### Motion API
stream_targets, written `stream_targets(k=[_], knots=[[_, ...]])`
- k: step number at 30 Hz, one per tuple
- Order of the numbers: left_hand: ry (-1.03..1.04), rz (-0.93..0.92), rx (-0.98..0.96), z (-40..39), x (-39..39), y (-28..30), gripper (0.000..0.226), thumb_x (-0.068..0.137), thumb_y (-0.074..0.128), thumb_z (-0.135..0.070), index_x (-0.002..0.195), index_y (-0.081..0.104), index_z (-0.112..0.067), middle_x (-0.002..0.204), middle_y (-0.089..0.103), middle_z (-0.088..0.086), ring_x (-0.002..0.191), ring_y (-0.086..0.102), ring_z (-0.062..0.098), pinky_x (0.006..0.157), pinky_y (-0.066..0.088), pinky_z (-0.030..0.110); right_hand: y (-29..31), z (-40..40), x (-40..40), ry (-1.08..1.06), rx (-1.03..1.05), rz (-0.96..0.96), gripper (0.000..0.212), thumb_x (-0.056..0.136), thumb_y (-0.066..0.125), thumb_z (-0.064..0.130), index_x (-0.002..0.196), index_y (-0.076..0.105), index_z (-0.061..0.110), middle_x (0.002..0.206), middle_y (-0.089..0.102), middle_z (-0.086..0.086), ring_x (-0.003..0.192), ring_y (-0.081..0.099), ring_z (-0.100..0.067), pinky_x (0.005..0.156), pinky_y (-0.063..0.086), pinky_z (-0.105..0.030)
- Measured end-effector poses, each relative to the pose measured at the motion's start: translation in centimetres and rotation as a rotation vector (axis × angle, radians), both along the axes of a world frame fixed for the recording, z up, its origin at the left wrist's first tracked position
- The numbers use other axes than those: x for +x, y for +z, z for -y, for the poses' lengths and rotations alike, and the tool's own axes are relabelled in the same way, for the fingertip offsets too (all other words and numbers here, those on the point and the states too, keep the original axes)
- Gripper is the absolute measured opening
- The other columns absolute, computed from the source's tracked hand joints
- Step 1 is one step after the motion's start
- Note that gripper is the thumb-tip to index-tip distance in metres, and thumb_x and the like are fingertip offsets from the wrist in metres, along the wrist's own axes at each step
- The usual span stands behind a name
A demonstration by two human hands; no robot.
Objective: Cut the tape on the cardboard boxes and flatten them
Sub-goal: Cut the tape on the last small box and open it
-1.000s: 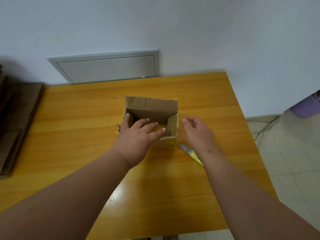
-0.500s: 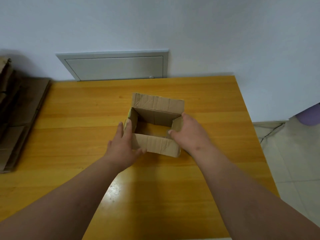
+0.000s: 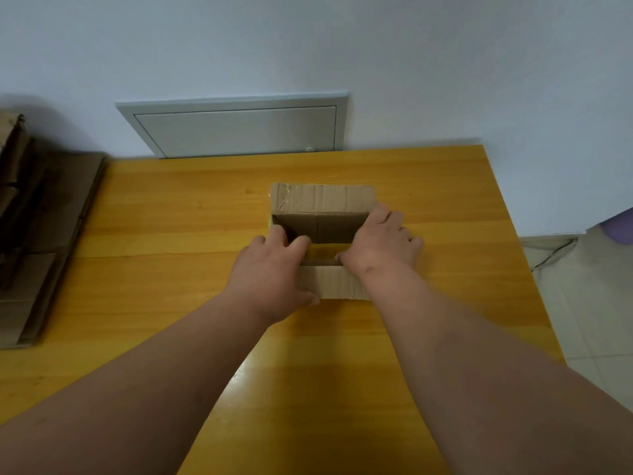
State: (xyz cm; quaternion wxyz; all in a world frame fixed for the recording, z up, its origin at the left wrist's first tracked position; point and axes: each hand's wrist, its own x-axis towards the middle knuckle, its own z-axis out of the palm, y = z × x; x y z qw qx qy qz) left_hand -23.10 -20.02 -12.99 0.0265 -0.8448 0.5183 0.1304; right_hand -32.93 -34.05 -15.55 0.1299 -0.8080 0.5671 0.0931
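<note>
A small open cardboard box (image 3: 322, 200) stands on the yellow wooden table (image 3: 171, 269), its far flap up with clear tape on its left corner and its near flap folded down toward me. My left hand (image 3: 270, 272) grips the box's left wall, fingers hooked over the rim into the opening. My right hand (image 3: 380, 245) grips the right wall, thumb inside and fingers outside. The table shows through the box's open bottom.
A stack of flattened cardboard (image 3: 37, 241) lies at the table's left edge. A grey wall panel (image 3: 236, 128) sits behind the table. The table's right edge drops to a tiled floor (image 3: 589, 303) with a cable and a purple object (image 3: 620, 228).
Both hands moved from beside the box onto its left and right walls. The near flap has folded down. The knife seen beside the box a second ago is out of sight.
</note>
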Motion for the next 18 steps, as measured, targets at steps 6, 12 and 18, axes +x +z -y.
stream_targets(k=[6, 12, 18], knots=[[-0.067, -0.008, -0.022, -0.2, -0.2, -0.3, 0.073, 0.066, 0.067, -0.078, 0.115, 0.051, -0.027, 0.115, 0.037, -0.002, 0.094, 0.045, 0.019, 0.082, 0.046, 0.035, 0.2, 1.0, 0.5, 0.052, -0.019, -0.093, 0.070, 0.074, 0.073, 0.035, 0.122, 0.024, 0.020, 0.116, 0.038, -0.008, 0.090, 0.047, -0.027, 0.075, 0.023, -0.040], [-0.107, 0.005, -0.009, 0.0, 0.0, 0.0, 0.071, 0.067, 0.065, -0.079, 0.110, 0.050, -0.025, 0.112, 0.034, -0.002, 0.087, 0.041, 0.015, 0.075, 0.038, 0.030, 0.3, 1.4, 0.6, 0.064, -0.029, -0.141, 0.061, 0.079, 0.070, 0.034, 0.120, 0.026, 0.021, 0.110, 0.037, -0.009, 0.079, 0.041, -0.027, 0.075, 0.024, -0.041], [-0.111, -0.026, 0.003, -0.3, -0.2, 0.2, 0.072, 0.068, 0.065, -0.078, 0.111, 0.049, -0.023, 0.117, 0.034, -0.001, 0.092, 0.046, 0.018, 0.080, 0.042, 0.033, 0.4, 1.6, 0.6, 0.069, -0.059, -0.161, 0.049, 0.084, 0.061, 0.025, 0.117, 0.026, 0.020, 0.099, 0.032, -0.009, 0.073, 0.040, -0.027, 0.076, 0.022, -0.044]])
